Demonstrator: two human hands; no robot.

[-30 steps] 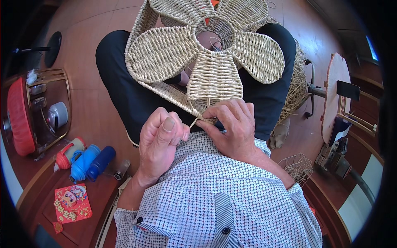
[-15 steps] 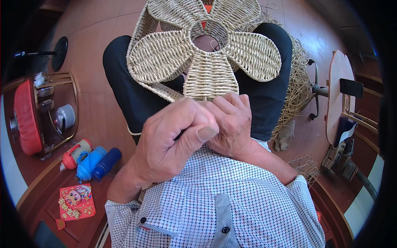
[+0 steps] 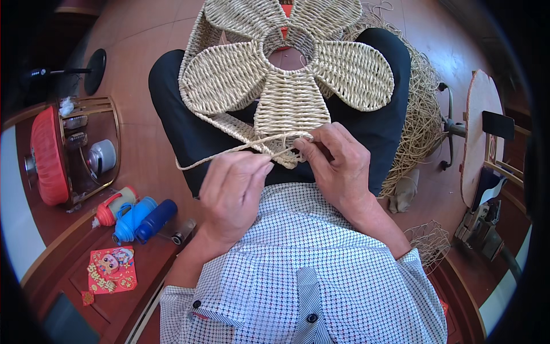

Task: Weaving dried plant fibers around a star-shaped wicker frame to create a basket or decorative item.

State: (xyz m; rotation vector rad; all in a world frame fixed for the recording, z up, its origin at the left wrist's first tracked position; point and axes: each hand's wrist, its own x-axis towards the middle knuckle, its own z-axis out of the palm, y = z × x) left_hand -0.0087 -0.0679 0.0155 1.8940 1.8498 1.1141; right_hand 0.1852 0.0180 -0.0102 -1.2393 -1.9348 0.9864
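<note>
A woven flower-shaped piece [image 3: 292, 109] of pale straw cord rests across my lap, its broad petals set round a ring-shaped middle. At the tip of its nearest petal, a loose cord [image 3: 220, 152] loops out to the left and back. My left hand [image 3: 232, 186] is closed, thumb and fingers pinching a strand of this cord just left of the petal's tip. To the right, my right hand [image 3: 341, 163] pinches the cord where it crosses the woven edge. Strands cross between the two hands, and a braided rim curves below them.
A big heap of loose cord [image 3: 421, 114] lies on the floor to my right, by a round wooden board [image 3: 478, 137]. At left are bottles [image 3: 156, 221], a red-covered round item [image 3: 47, 155] and a red decorated card [image 3: 113, 269]. A wire basket [image 3: 428, 243] sits near my right elbow.
My hands were together in front of the nearest petal. Now they have moved apart, the left going lower, and the looped cord and woven edge between them show.
</note>
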